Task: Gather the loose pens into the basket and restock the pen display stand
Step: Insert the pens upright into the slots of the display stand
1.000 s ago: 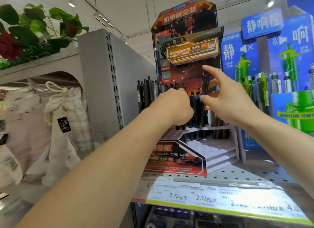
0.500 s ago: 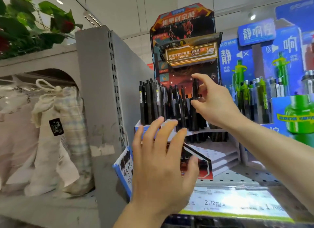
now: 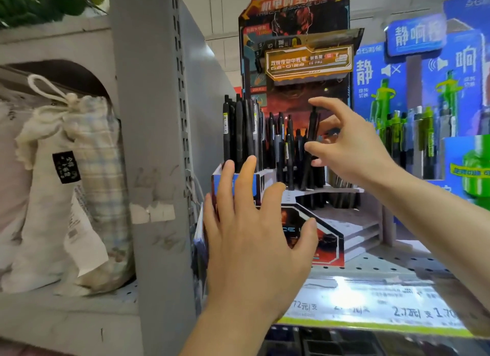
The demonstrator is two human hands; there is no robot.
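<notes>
Ideally the spread, empty left hand (image 3: 254, 239) braces the display stand (image 3: 313, 239) front while the open-fingered right hand (image 3: 352, 148), holding nothing, nudges the leaning black pens (image 3: 286, 148) upright; no basket is visible.

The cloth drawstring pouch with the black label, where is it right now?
In the head view, the cream and pale checked cloth drawstring pouch stands at the left, on the neighbouring shelf, just left of the grey metal shelf divider that separates it from the red-and-black cardboard pen display stand.
</notes>
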